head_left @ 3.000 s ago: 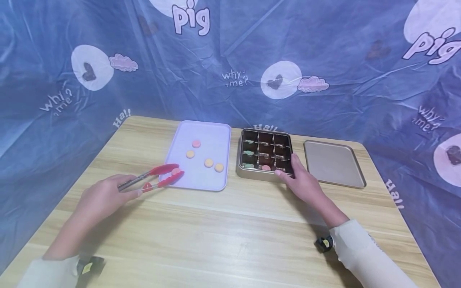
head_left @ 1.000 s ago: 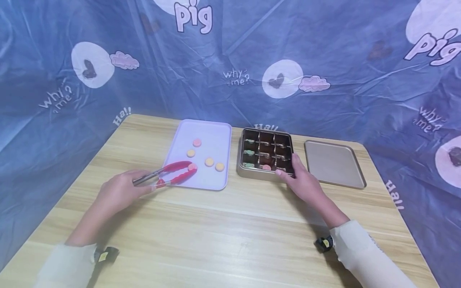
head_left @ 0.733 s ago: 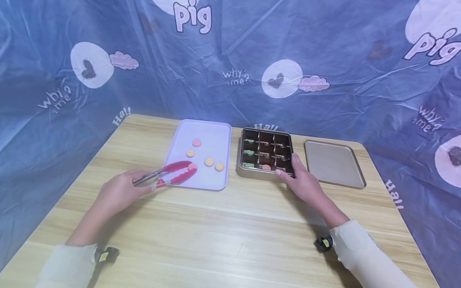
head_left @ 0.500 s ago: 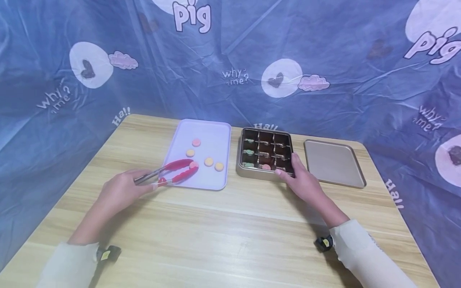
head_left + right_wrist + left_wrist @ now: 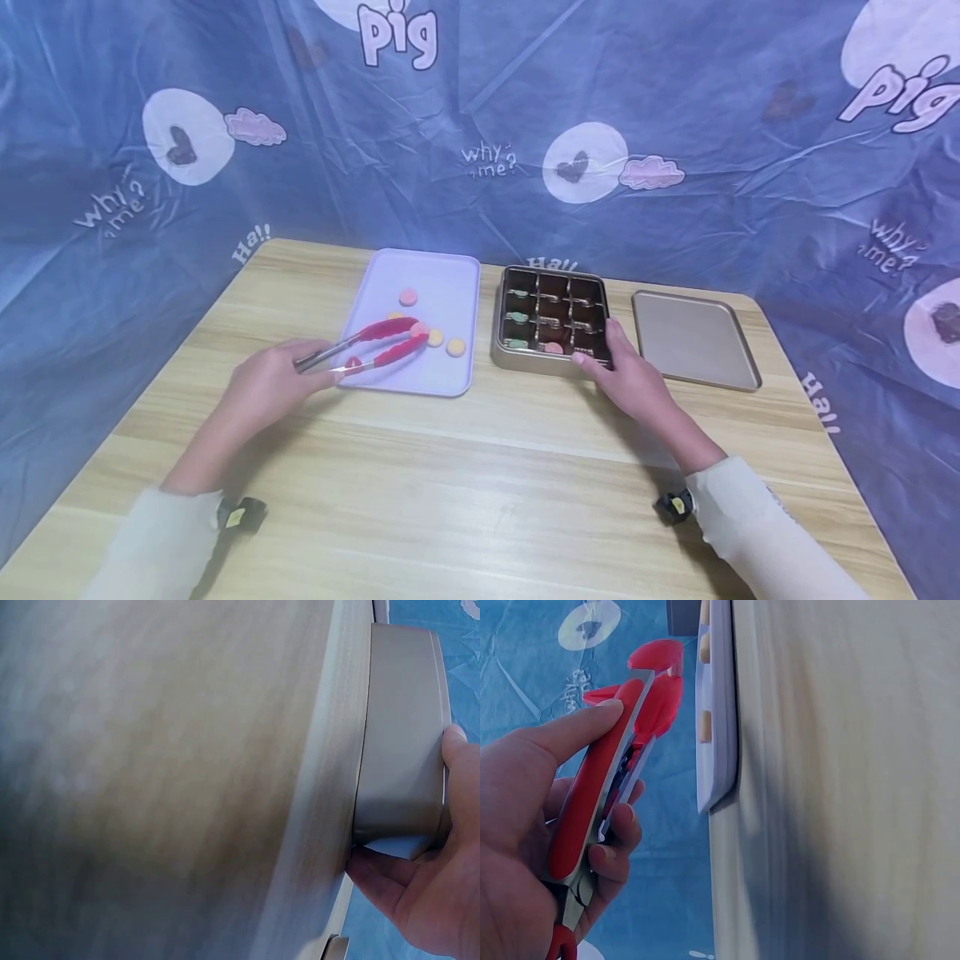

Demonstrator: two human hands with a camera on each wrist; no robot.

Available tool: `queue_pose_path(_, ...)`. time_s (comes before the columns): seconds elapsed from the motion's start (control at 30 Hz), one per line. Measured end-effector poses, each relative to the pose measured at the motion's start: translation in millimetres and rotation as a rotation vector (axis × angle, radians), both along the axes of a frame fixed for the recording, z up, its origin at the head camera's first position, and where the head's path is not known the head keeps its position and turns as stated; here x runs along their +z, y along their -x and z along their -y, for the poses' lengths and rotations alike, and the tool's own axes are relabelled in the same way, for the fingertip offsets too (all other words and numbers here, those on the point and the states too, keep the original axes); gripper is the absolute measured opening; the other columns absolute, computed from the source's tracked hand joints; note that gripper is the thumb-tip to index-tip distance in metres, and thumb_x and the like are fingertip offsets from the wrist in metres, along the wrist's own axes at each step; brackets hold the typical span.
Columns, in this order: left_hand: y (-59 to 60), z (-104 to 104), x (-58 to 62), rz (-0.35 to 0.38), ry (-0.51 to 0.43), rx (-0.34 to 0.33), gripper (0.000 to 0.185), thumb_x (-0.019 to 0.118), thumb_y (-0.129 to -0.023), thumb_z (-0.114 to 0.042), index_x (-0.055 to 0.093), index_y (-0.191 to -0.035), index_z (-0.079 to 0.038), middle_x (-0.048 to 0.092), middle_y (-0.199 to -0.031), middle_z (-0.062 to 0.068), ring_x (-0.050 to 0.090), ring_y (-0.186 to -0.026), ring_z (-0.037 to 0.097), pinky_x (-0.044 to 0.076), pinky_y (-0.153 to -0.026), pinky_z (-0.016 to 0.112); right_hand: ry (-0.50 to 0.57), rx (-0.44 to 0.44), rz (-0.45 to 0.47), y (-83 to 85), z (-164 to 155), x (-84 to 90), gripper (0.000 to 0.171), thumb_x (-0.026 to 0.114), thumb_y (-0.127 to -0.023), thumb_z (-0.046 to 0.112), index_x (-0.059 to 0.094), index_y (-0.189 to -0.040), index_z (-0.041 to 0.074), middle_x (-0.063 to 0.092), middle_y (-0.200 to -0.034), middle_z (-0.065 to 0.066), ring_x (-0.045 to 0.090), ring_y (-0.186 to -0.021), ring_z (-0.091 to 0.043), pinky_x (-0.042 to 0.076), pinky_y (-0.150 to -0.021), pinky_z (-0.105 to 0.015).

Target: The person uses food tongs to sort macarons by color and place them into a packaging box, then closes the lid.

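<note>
Apparently to steady it, the right hand (image 5: pixel 636 385) grips the divided tin (image 5: pixel 534 359) on the bench (image 5: pixel 480 483), while the left hand (image 5: pixel 272 385) squeezes red-tipped tongs (image 5: pixel 394 354) around a pink disc (image 5: pixel 418 330) above the lilac tray (image 5: pixel 442 377).

I grip metal tongs (image 5: pixel 594 780) with glossy red plastic-look tips (image 5: pixel 401 350) at 10 o'clock; at 11, a smooth, matt plastic tray (image 5: pixel 442 275). At 1, satin metal tin (image 5: pixel 525 361), shiny plastic insert (image 5: pixel 555 310); at 2, satin metal lid (image 5: pixel 693 340). Smooth wood-grain table (image 5: pixel 450 483); creased cloth (image 5: pixel 450 200) at 12.
</note>
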State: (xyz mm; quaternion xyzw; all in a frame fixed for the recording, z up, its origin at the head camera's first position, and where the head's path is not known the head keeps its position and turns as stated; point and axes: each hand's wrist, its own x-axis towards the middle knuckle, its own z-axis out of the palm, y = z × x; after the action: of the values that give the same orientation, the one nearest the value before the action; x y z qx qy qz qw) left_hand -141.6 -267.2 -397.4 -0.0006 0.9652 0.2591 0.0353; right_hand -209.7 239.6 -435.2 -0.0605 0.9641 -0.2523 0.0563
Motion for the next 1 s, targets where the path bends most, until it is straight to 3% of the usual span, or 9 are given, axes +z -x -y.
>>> queue_pose_path(0.53, 21.7, -31.7, 9.8, -0.055, -0.055, -0.06, 0.067, 0.075, -0.086, -0.053, 0.06, -0.142, -0.019, 0.058, -0.145, 0.014, 0.054, -0.132, 0.038, 0.043, -0.105, 0.059, -0.001, -0.004, 0.003, 0.2, -0.1, -0.3, 0.102, 0.044, -0.095, 0.072, -0.006, -0.162, 0.014, -0.004, -0.169, -0.012, 0.014, -0.151, -0.047, 0.017, -0.119, -0.064)
queue_pose_path(0.77, 34.3, -56.2, 15.9, -0.075, -0.03, -0.106, 0.064, 0.076, -0.086, -0.046, 0.06, -0.141, -0.018, 0.061, -0.142, 0.012, 0.053, -0.134, 0.036, 0.043, -0.107, 0.057, 0.0, -0.004, -0.002, 0.6, -0.8, -1.0, 0.103, 0.043, -0.094, 0.073, -0.006, -0.162, 0.014, -0.003, -0.169, -0.011, 0.014, -0.152, -0.047, 0.017, -0.119, -0.064)
queue_pose_path(1.0, 46.8, -77.0, 13.6, -0.142, 0.002, -0.163, 0.058, 0.077, -0.085, -0.045, 0.065, -0.136, -0.02, 0.065, -0.137, 0.008, 0.058, -0.13, 0.032, 0.046, -0.105, 0.054, 0.01, 0.0, 0.0, 0.7, -1.2, -1.8, 0.102, 0.045, -0.094, 0.072, -0.006, -0.162, 0.014, -0.004, -0.169, -0.011, 0.014, -0.152, -0.047, 0.017, -0.119, -0.065)
